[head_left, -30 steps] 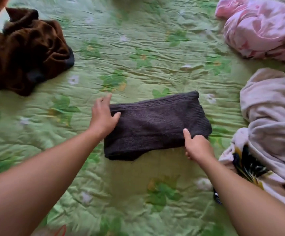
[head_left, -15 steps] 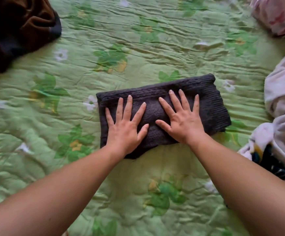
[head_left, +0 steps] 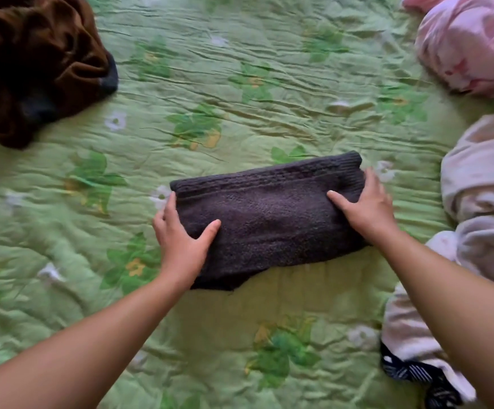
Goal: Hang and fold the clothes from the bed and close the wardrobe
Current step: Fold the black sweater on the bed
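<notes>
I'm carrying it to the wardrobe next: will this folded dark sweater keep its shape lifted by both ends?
Probably not: the dark sweater looks soft, its near edge uneven, so the middle would likely sag. Its coarse knit should grip, not slip, in the left hand and right hand.

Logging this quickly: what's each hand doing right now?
Left hand: grips the left end of the folded dark grey knitted sweater, thumb on top.
Right hand: grips its right end, thumb on top.

This is a bedroom at home: a bed [head_left: 240,84] with a green flowery cover, with clothes [head_left: 481,178] lying on it.
</notes>
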The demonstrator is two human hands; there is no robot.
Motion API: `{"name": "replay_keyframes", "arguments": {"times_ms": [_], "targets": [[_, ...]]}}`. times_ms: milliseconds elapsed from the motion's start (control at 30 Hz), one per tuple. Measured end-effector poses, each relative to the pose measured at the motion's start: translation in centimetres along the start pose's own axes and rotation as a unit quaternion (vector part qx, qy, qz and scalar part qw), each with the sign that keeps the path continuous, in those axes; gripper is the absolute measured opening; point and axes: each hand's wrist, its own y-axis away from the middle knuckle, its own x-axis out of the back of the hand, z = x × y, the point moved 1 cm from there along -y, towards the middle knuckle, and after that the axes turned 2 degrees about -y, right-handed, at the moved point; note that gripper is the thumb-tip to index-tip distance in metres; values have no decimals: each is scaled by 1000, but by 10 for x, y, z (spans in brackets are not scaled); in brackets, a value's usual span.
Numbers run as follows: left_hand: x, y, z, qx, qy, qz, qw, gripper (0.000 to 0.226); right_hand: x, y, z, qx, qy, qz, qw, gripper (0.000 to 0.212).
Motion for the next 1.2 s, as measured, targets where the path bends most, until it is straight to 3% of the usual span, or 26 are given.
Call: {"name": "replay_keyframes", "arguments": {"times_ms": [100,200,300,400,467,600,700,900,1067,1200], "targets": [[1,-15,3,120,113,-28,986,92,12,-4,3,-97,-191,-72,974,77],[4,-28,0,220,198,-129,946,57,25,4,7,-186,-303,-184,916,51],[18,-28,2,248,207,-195,926,43,37,25,7,-158,-333,-184,911,34],[37,-24,20,192,215,-198,937,51,54,51,4,-82,-306,-108,942,22],[54,-17,44,150,199,-193,949,59,75,69,3,-54,-281,-77,955,26],[97,-5,112,59,133,-209,967,53,136,113,-9,-9,-227,-29,973,33],[131,11,173,13,72,-234,969,55,195,151,-20,-21,-207,-8,978,37],[166,70,305,-81,16,-322,943,45,324,251,-39,-75,-249,35,965,32],[181,150,420,-215,-47,-351,910,43,427,348,-38,-170,-265,109,943,84],[194,223,498,-306,-78,-398,861,50,500,437,-21,-228,-314,164,907,86]]}}
